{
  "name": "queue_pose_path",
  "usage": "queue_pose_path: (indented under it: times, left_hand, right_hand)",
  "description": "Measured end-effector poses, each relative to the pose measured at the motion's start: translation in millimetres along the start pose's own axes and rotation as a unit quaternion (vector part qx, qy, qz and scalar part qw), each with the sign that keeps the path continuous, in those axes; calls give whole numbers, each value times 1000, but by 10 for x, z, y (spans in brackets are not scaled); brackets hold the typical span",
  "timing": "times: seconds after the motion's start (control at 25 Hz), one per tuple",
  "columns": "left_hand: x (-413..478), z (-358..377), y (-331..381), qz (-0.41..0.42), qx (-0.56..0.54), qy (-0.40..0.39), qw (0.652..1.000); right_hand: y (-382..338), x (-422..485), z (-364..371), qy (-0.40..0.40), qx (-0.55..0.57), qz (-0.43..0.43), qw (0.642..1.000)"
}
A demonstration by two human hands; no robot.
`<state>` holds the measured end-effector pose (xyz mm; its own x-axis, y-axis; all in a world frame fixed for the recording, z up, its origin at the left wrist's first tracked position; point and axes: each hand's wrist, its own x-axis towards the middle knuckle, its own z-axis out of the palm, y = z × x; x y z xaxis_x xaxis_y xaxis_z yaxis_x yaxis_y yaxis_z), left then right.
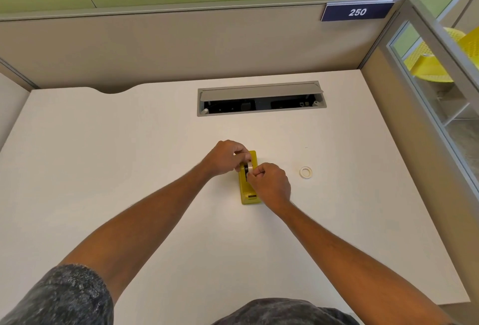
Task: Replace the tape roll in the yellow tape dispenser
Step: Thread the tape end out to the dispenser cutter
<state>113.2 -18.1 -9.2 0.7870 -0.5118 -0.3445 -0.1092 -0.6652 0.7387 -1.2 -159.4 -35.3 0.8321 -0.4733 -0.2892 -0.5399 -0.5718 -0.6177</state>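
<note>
White desk (129, 169), cubicle setting, seen from the head camera. Item one: yellow tape dispenser (248, 190), lying lengthwise near the desk's middle, cutter end toward the person; no brand or lettering legible on it. Item two: tape roll (249, 167), pale, standing on edge on a dark hub at the dispenser's cradle; whether it is fully seated cannot be told. Left hand (225, 157) pinches the roll's far upper side with fingertips curled; right hand (269, 185) grips the roll's near side at the hub, fingers closed around it and covering part of the dispenser's right flank. Item three: second tape ring (305, 171), white, lying flat on the desk to the right, apart from the dispenser and both hands. Item four: grey cable hatch (260, 91), lid raised, recessed in the desk behind the dispenser. Item five: dark blue sign (357, 12) on the rear partition's upper right, white numerals reading "250". Yellow perforated chair (430, 68) visible beyond the right glass panel.
</note>
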Motion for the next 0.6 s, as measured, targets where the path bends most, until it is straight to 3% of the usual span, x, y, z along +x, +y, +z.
queue_pose_path:
  times: [0.24, 0.44, 0.6]
  left_hand:
    - [-85, 54, -72, 3, -37, -2, 999]
    - [-175, 276, -108, 22, -53, 87, 995]
    - [-169, 263, -74, 19, -56, 89, 994]
  right_hand:
    - [6, 1, -2, 2, -4, -10, 1000]
    - [33, 13, 10, 2, -5, -18, 1000]
    - [17, 17, 9, 1, 2, -7, 1000]
